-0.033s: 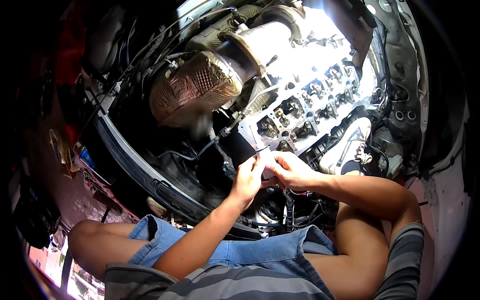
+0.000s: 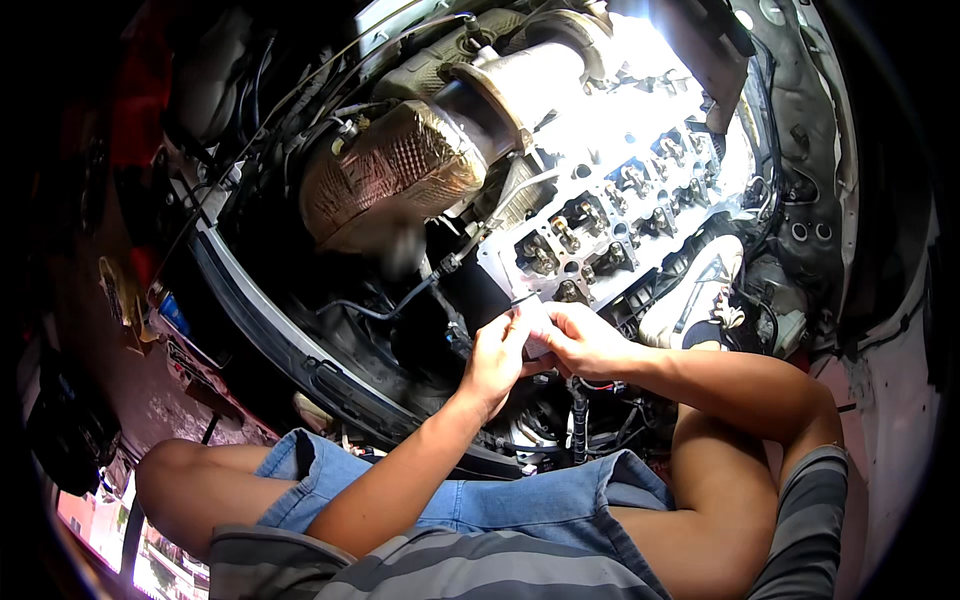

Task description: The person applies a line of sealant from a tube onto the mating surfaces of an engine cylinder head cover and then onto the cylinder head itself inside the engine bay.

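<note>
My left hand [image 2: 493,362] and my right hand [image 2: 590,343] meet at the near corner of an open engine's cylinder head [image 2: 497,262]. The fingers of both are drawn together at the tips. A small dark, thin piece [image 2: 523,298] shows just past the fingertips; its kind is too small to tell, and glare washes out the spot. Several rocker parts and round holes show in the bright metal head. My fingers cover the lower part of whatever they hold.
A foil-wrapped exhaust part [image 2: 385,180] stands left of the head. A blue-grey hose [image 2: 385,314] crosses the dark gap below it. The car's curved front edge [image 2: 270,335] runs along the left. My white shoe [image 2: 690,300] rests among cables at the right.
</note>
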Demonstrator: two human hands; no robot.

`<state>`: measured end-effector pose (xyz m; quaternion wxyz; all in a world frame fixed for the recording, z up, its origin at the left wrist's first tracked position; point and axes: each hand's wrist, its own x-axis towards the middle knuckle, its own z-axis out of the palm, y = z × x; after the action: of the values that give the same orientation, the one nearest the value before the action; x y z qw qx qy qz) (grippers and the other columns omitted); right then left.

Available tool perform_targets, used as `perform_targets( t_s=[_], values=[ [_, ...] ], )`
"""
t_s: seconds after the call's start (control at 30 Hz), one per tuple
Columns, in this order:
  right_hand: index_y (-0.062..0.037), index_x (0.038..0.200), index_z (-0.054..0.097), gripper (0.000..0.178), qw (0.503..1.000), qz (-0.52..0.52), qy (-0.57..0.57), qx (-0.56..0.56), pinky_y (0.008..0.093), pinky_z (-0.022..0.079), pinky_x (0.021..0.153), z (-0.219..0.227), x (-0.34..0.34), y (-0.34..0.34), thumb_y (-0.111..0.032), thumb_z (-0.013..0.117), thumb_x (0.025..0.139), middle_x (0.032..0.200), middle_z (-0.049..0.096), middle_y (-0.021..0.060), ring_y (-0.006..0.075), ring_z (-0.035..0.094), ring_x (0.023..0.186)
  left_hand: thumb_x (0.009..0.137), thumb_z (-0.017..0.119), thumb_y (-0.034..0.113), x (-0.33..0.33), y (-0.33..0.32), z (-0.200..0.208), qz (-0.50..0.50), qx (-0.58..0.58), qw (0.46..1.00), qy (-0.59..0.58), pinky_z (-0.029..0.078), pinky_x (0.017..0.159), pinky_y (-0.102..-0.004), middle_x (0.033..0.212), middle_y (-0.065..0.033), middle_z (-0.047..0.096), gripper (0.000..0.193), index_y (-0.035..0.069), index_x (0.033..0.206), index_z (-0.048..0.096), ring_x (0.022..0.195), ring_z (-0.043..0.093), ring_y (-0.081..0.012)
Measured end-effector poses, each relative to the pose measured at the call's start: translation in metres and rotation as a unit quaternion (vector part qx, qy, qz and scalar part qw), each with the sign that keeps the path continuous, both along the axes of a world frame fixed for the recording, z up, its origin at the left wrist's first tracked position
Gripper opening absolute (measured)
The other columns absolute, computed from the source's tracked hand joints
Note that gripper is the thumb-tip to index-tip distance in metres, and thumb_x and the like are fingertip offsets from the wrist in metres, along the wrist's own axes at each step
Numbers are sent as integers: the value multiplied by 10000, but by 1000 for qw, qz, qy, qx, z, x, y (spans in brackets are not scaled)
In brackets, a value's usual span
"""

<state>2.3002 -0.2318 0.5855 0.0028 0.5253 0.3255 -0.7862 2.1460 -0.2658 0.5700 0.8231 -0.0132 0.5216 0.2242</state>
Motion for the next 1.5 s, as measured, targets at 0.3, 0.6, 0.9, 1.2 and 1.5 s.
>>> perform_targets(
  t_s=[0.3,0.6,0.9,1.2,1.5],
  values=[
    [34,1031,576,363,988,-104,64,-94,286,535,743,-17,-7,-9,-310,479,966,918,620,80,114,573,846,983,413,355,-6,5,-6,-17,-6,1000,10,567,752,-399,956,-109,622,404,-9,1041,578,863,633,-194],
    [31,1044,573,381,960,-217,107,-140,323,561,793,-13,-14,-6,-330,483,960,957,601,90,140,592,858,983,418,345,-3,2,-14,-10,20,998,51,584,697,-384,916,-117,619,412,-28,980,592,818,630,-179],
    [34,937,599,351,987,-140,46,-62,263,476,585,-34,-6,-19,-297,485,963,778,613,54,89,537,665,982,436,283,3,2,-17,-1,48,994,96,586,558,-357,743,-111,614,385,-50,878,599,617,621,-171],
    [21,869,597,354,991,-125,31,-44,257,431,520,-30,-6,-16,-300,479,961,676,578,34,86,501,580,980,445,270,5,4,-12,15,17,995,99,566,546,-326,730,-105,619,375,-50,884,616,629,608,-149],
    [17,819,596,384,996,-84,2,-26,260,402,494,-28,-4,-17,-315,465,960,620,549,32,87,482,548,971,475,273,6,-2,-17,-15,39,990,135,466,548,-292,704,-78,624,378,-47,853,637,603,550,-111]
  ],
)
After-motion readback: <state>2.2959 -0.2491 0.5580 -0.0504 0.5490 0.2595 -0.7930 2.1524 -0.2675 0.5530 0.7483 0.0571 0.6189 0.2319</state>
